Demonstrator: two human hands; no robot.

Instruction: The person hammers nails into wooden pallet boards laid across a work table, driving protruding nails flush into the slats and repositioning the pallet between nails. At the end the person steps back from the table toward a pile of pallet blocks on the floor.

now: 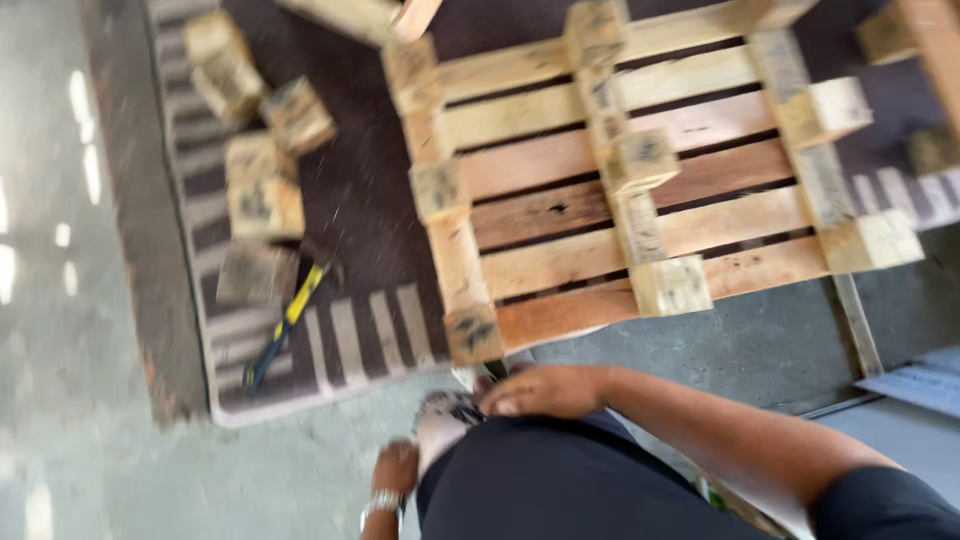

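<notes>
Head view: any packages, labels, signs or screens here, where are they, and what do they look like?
No packages, signs or screens.
Dark stamped marks: on the wooden blocks of the upturned pallet, smudged black patches on pale wood, too blurred to make out.
Pale sheet: on the floor at the right edge, flat, light grey-white.
</notes>
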